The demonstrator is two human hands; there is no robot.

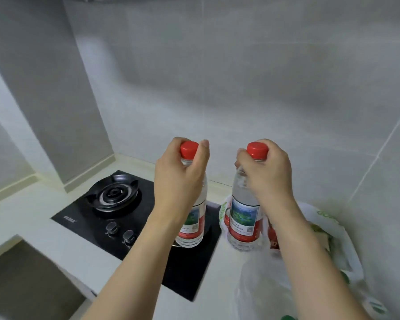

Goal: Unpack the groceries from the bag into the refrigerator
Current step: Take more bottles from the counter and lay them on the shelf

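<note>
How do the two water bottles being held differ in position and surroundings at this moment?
The left bottle hangs over the black gas stove; the right bottle is beside the plastic bag. The left bottle's label is mostly hidden by the wrist; the right bottle's faces the camera. Both have red caps, gripped at the neck.

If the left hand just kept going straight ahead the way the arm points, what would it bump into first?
Probably the grey tiled wall behind the counter. The left hand, gripping a water bottle by the neck, points up and away over the stove; nothing else shows in that line, though depth is unclear.
</note>
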